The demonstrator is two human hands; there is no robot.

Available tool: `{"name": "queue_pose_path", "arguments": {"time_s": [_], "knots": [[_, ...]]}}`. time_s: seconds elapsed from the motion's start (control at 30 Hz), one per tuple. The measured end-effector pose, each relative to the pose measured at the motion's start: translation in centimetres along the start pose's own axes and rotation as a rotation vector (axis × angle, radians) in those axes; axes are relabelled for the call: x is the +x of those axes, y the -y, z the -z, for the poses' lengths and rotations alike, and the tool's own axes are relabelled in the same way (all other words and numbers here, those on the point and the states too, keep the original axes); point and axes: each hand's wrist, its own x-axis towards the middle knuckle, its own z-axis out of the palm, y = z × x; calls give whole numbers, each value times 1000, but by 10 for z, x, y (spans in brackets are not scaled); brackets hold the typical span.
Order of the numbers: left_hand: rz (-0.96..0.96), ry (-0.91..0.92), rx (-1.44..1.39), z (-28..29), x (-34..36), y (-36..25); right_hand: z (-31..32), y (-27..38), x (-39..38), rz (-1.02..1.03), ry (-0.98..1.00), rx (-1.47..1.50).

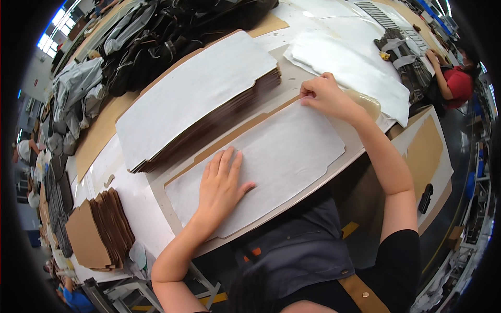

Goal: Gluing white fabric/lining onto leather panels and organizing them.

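Note:
A white sheet (282,154) lies over a brown cardboard panel (244,132), whose notched far edge sticks out beyond it. My left hand (220,180) rests flat on the sheet's left half, fingers stretched and thumb out to the side. At the far right corner my right hand (324,96) is closed, its fingertips pinching the corner of the sheet; whether the panel's edge is also in the pinch is hidden. Just beyond stands a thick stack of similar brown panels (219,125), topped by another white sheet (198,86). Everything here rests on a grey board (164,201).
Folded white sheeting (349,68) lies at the far right. Smaller brown pieces (88,235) stand bundled at the left. Dark and grey fabric goods (151,47) are heaped at the back left. A black tool (426,198) lies on a lower surface at right. A co-worker in red (459,83) sits beyond.

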Motion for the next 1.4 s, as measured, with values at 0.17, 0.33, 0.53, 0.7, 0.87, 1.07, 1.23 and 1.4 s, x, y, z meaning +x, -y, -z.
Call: {"name": "queue_pose_path", "arguments": {"time_s": [0.17,0.33,0.53,0.7,0.87,1.07,1.23,1.4], "knots": [[-36,-24,50,0,3,-5,-28,-16,-11,121,-395,-123],[25,38,8,0,1,-4,-51,10,-54,179,-357,-95],[-44,203,2,0,0,-6,-47,2,-66,188,-63,-278],[63,169,76,-1,-4,-9,-53,7,-60,139,-168,-297],[42,121,-23,-21,24,-20,-73,50,-44,356,-82,-182],[44,120,10,-20,15,-9,-68,31,-41,291,-65,-255],[257,101,43,-4,-34,7,-52,23,-69,181,-123,-280],[249,105,3,5,-61,13,-57,34,-82,164,-67,-255]]}}
